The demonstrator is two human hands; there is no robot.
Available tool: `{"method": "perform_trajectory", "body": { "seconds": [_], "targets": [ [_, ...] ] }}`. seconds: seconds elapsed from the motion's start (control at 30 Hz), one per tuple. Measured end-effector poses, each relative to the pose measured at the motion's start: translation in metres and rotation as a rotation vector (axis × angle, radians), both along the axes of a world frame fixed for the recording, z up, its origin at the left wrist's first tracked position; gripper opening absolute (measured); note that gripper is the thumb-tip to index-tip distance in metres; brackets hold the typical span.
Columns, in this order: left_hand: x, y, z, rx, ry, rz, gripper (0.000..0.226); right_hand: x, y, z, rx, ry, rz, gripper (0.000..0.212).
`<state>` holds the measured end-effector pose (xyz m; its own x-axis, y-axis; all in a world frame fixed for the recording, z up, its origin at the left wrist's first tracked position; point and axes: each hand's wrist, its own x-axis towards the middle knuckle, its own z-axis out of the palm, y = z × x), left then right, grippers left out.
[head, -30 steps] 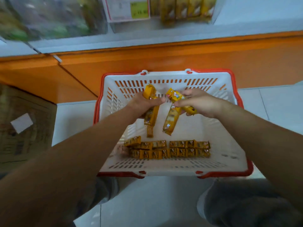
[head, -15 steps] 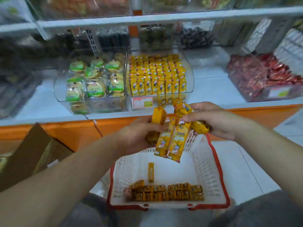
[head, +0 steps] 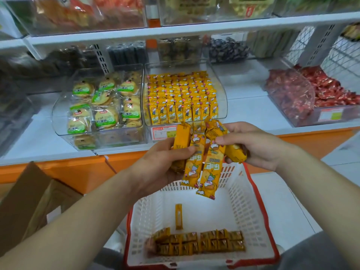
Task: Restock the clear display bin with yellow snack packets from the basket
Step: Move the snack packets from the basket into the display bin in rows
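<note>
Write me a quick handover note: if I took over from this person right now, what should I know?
Left hand grips yellow packets. The right hand pinches and holds more, and some hang down between the two.
Both hands are above the far rim of the basket, in front of the clear display bin, not in it.
Done: the bin already holds many rows of packets.
Left: place the held packets in the bin, then fetch the row and the single packet lying in the basket.

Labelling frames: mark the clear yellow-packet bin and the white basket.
Clear plastic bin of yellow packets (head: 219, 92), head view, right wall.
White red-rimmed plastic basket (head: 248, 201), head view, right wall.
</note>
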<state>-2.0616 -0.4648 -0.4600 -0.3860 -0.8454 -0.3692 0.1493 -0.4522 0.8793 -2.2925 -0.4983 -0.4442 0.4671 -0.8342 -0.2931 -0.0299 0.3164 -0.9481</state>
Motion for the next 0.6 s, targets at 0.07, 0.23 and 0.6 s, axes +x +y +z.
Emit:
{"method": "perform_trajectory", "body": {
  "seconds": [0.07, 0.23, 0.6],
  "targets": [
    [0.0, -0.005, -0.003, -0.014, -0.009, -0.016, 0.047, -0.002, -0.007, 0.0, -0.012, -0.033, -0.011, 0.039],
    [-0.004, -0.014, -0.006, 0.034, 0.025, 0.028, 0.044, -0.002, -0.022, -0.001, -0.05, -0.089, -0.097, 0.03],
    [-0.017, -0.018, -0.015, -0.032, -0.23, 0.124, 0.065, 0.035, -0.022, -0.017, -0.14, -0.05, -0.4, 0.054]
  ]
}}
